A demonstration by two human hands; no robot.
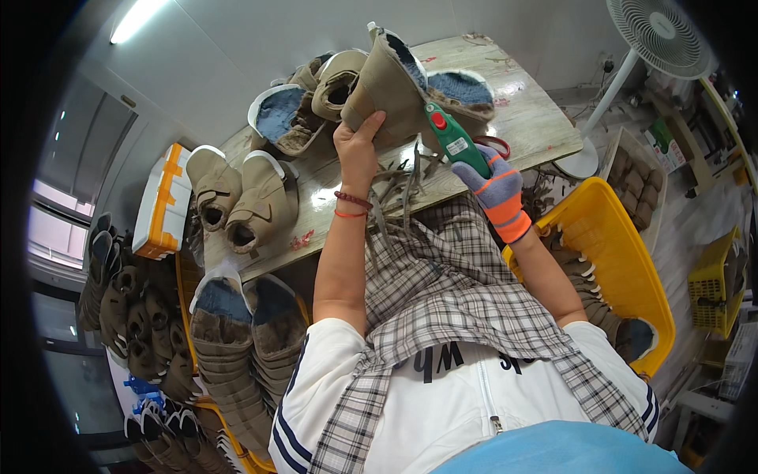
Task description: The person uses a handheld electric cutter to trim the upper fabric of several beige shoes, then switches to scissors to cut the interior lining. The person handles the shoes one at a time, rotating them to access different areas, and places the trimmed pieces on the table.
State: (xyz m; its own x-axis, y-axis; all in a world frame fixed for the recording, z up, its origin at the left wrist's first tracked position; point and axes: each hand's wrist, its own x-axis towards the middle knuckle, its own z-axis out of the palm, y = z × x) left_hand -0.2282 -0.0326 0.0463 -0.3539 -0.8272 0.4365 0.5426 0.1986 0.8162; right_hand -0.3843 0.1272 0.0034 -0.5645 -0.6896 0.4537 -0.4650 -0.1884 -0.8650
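- Tan boot (388, 87): held up above the wooden table (529, 118), sole side turned toward the person, blue fleece lining showing at its upper edge.
- Left hand (359, 146): bare, beads and a red band at the wrist; fingers wrapped round the boot's lower end, thumb laid up along its side.
- Right hand (499, 189): in a grey and orange glove, fingers closed about the handle of a green powered cutter (452, 136) with a red button; its tip meets the boot's edge (the blade itself cannot be made out).
- Step in hand, by judgement: trimming excess from the boot's edge. The next move calls for a steady hold and a slow turn of the boot so the tool follows the rim.
- Trimmed strips (399, 183) lie on the table near the person's lap.
- Further boots (245, 197) rest on the table; more are stacked at the left (237, 347).
- Yellow crate (624, 261) at right holds others; a white fan (659, 31) stands beyond.
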